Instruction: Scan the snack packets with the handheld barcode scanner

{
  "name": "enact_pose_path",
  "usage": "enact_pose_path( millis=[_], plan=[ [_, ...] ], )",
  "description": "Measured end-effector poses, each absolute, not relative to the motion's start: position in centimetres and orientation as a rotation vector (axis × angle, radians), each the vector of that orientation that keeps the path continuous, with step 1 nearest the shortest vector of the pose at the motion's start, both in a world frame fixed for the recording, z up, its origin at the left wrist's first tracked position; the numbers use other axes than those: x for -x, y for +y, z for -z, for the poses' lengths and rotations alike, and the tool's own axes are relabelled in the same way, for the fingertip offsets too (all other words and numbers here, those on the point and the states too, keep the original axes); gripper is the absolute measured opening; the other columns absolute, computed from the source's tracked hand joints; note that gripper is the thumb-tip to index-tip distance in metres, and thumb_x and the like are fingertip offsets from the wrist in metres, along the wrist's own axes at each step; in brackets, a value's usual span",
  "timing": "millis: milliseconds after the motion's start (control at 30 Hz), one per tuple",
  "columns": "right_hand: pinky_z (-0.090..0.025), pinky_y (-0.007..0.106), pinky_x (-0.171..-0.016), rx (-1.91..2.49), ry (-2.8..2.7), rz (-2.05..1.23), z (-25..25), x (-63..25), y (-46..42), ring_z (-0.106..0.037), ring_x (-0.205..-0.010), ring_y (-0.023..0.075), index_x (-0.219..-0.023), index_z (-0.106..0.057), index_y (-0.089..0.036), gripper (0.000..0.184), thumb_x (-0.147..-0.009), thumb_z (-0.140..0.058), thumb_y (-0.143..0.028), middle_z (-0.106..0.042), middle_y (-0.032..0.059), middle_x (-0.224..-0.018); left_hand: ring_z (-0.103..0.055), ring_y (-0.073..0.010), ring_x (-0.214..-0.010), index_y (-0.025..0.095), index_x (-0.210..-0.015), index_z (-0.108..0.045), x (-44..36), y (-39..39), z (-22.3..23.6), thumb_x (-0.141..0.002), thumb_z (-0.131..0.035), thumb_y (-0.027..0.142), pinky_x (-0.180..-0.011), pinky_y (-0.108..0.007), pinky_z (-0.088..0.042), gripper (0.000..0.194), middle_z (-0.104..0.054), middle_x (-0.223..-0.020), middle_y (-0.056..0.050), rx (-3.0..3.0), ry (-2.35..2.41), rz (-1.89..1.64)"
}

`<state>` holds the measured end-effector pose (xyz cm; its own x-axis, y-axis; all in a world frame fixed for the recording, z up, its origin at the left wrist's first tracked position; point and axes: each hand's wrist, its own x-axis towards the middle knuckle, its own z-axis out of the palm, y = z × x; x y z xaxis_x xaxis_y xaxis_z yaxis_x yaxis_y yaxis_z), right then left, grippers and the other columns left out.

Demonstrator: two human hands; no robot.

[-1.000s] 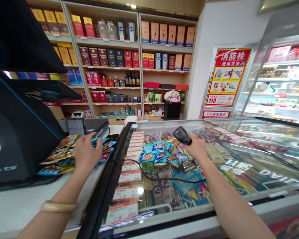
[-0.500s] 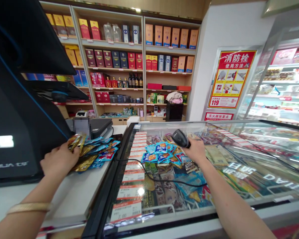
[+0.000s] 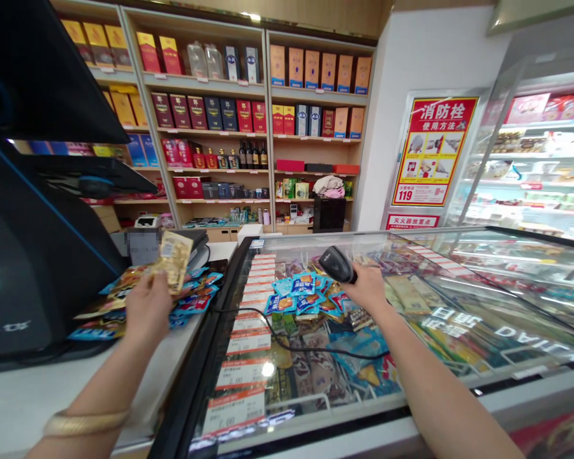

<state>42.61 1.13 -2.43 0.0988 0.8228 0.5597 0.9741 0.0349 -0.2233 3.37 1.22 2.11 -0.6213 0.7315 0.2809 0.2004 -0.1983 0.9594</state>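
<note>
My left hand (image 3: 147,307) pinches a gold snack packet (image 3: 175,258), raised with a barcode patch facing me. Beneath it, a heap of gold and blue snack packets (image 3: 196,298) lies on the white counter (image 3: 119,376), beside the black register. My right hand (image 3: 365,288) is wrapped round a black barcode scanner (image 3: 337,264), whose head points left over the freezer's glass top. Just left of the scanner, a small pile of blue snack packets (image 3: 303,294) rests on the glass.
The scanner's black cable (image 3: 316,349) loops across the freezer lid (image 3: 287,433). At left stands a black register (image 3: 43,255) with its screen overhead. Price tags (image 3: 242,373) line the freezer's left side. Shelves of boxed bottles (image 3: 210,115) fill the back; a red poster (image 3: 433,153) hangs at right.
My left hand reached left into the packet heap, then came back right and up with a gold packet. My right hand kept the scanner over the freezer, moving it slightly left.
</note>
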Motion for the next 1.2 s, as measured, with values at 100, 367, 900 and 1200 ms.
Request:
enact_pose_path(
  millis=[100,367,900,1200],
  plan=[
    [-0.041,0.033,-0.078,1.762,-1.785,0.31,2.5,-42.4,1.1,-0.068,-0.084,0.0281,-0.093,-0.071,-0.022,0.024,-0.074,-0.062,-0.034,-0.074,0.0079,-0.081,-0.07,-0.0172,-0.079,0.01,-0.115,-0.056,-8.2,1.6,-1.1,-0.089,-0.045,0.025,-0.067,-0.03,-0.059,0.032,-0.07,-0.104,-0.013,-1.045,1.286,-1.775],
    [-0.044,0.028,-0.074,1.397,-1.981,0.105,2.5,-41.8,1.1,-0.067,-0.082,0.0224,-0.095,-0.07,-0.02,0.023,-0.076,-0.064,-0.032,-0.074,0.0044,-0.085,-0.071,-0.0189,-0.077,0.013,-0.107,-0.063,-15.2,2.4,3.2,-0.09,-0.048,0.032,-0.064,-0.031,-0.06,0.03,-0.072,-0.089,-0.008,-1.283,1.185,-1.517],
    [-0.038,0.024,-0.065,1.207,-2.105,-0.038,3.0,-40.1,0.8,-0.063,-0.066,0.0167,-0.075,-0.065,-0.02,0.01,-0.069,-0.069,-0.028,-0.067,0.0002,-0.067,-0.069,-0.0216,-0.067,0.017,-0.099,-0.068,-14.8,2.7,6.4,-0.079,-0.058,0.048,-0.057,-0.029,-0.054,0.039,-0.071,-0.083,-0.004,-1.522,1.249,-1.447],
    [-0.037,0.023,-0.063,1.206,-2.118,-0.038,2.8,-40.0,0.7,-0.061,-0.063,0.0156,-0.072,-0.064,-0.019,0.011,-0.069,-0.069,-0.028,-0.067,0.0008,-0.066,-0.068,-0.0217,-0.07,0.016,-0.098,-0.069,-15.1,2.9,6.6,-0.079,-0.059,0.048,-0.06,-0.033,-0.058,0.039,-0.072,-0.086,-0.005,-1.518,1.21,-1.455]
  ],
)
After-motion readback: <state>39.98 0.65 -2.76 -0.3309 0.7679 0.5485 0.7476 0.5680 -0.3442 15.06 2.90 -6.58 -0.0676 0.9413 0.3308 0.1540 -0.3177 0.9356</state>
